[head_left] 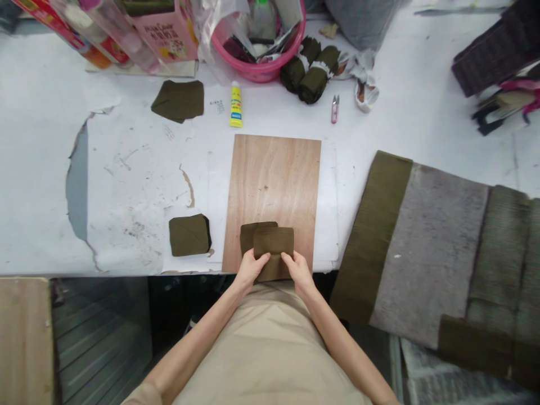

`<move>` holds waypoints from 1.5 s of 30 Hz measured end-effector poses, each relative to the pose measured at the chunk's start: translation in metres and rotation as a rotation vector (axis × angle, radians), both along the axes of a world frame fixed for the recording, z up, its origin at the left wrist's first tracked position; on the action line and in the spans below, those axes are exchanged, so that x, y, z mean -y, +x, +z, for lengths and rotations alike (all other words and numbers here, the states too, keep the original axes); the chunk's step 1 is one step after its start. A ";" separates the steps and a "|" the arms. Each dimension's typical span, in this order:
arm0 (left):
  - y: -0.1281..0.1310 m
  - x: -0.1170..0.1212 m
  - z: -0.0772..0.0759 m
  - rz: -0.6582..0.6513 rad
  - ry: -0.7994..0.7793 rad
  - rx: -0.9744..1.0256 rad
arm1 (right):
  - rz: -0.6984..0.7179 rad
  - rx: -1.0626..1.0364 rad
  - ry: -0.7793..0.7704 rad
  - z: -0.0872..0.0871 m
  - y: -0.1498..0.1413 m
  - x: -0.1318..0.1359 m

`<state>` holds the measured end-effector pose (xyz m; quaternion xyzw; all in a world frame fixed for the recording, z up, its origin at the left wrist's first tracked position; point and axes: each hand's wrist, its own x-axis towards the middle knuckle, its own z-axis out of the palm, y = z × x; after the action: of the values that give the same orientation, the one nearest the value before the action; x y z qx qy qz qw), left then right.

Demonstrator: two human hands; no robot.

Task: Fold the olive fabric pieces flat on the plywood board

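Left hand (252,266) and right hand (298,270) pinch the dark-olive rectangular fabric piece (274,239) by opposite sides, above the brown plywood board's (276,180) near end. Hazard: uneven grip may skew it; overlap may drag the similar olive piece (246,236) beneath. Left of hands: olive fabric stack (188,235). Beyond: pink-handled snips (334,111), yellow tube (235,107).
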<state>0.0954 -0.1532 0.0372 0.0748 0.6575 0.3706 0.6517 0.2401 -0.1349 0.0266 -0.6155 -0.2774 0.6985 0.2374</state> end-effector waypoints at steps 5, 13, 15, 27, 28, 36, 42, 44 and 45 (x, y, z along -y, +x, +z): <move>-0.002 0.002 0.000 -0.006 0.016 0.006 | 0.021 0.008 0.020 -0.005 0.001 0.004; 0.005 0.001 0.004 0.030 -0.015 0.042 | 0.025 -0.004 0.113 0.001 0.003 0.003; 0.006 0.000 0.005 -0.002 0.044 -0.115 | -0.045 -0.071 0.004 0.001 0.002 0.002; 0.006 -0.001 0.007 -0.051 0.167 -0.241 | -0.074 -0.076 -0.025 0.004 0.002 0.002; 0.006 -0.001 0.007 -0.053 0.175 -0.245 | -0.058 -0.081 -0.072 0.003 0.002 0.003; 0.009 0.001 0.005 -0.031 0.059 -0.014 | 0.007 0.009 0.138 0.002 0.006 0.006; 0.008 0.001 0.008 -0.039 0.053 -0.046 | -0.060 -0.028 0.003 0.004 0.003 0.008; 0.007 0.001 0.007 -0.031 -0.007 0.057 | -0.050 -0.006 0.074 0.004 0.003 0.009; 0.007 0.001 0.006 -0.024 -0.026 0.076 | -0.056 -0.015 0.087 0.005 0.003 0.010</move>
<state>0.1026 -0.1545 0.0432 0.0600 0.6360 0.3569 0.6816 0.2429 -0.1446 0.0316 -0.6067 -0.2884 0.6836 0.2853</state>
